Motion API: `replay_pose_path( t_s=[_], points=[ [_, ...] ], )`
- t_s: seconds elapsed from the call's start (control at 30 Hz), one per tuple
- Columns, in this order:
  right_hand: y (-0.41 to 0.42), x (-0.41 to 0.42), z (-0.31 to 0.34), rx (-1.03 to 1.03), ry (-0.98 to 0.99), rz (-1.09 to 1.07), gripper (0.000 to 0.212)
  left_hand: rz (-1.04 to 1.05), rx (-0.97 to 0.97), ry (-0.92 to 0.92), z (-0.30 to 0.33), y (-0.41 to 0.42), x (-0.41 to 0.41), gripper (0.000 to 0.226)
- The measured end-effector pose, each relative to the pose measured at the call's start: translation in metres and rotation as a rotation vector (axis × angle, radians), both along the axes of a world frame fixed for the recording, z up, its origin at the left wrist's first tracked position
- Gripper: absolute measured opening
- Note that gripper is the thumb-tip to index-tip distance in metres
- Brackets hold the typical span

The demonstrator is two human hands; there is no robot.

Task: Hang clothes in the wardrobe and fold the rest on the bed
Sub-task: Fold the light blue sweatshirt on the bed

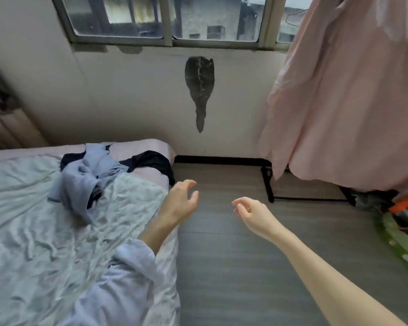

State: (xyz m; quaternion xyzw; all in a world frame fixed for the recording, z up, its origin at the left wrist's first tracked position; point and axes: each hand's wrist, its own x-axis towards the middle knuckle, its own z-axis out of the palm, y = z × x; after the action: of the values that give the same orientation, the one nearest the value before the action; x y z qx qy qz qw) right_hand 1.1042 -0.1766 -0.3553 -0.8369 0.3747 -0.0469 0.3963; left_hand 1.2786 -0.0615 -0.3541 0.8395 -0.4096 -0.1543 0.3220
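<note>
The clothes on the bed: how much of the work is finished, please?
Little looks done. Both the left hand and right hand are empty. A light blue garment and a dark one lie crumpled, unfolded, on the bed. Hanging and folding both remain.

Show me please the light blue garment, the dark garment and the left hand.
light blue garment (85, 182): head view, crumpled middle.
dark garment (151, 161): head view, part near the bed's edge.
left hand (181, 201): head view, back of hand.
</note>
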Motion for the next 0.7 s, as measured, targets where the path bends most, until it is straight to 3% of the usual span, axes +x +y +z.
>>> replay_pose_path(
  t_s=[0.23, 0.4, 0.7],
  points=[
    [-0.058, 0.133, -0.019, 0.026, -0.030, 0.148, 0.030, 0.277, 0.034, -0.005, -0.017, -0.014, 0.122, 0.033],
    [-0.097, 0.242, -0.050, 0.056, 0.002, 0.316, 0.032, 0.468, 0.194, 0.006, -0.053, -0.025, 0.207, 0.037],
    [-0.116, 0.429, -0.112, 0.004, 0.161, 0.646, 0.036, 0.816, 0.326, 0.118, -0.103, -0.002, 0.351, 0.041]
  ],
)
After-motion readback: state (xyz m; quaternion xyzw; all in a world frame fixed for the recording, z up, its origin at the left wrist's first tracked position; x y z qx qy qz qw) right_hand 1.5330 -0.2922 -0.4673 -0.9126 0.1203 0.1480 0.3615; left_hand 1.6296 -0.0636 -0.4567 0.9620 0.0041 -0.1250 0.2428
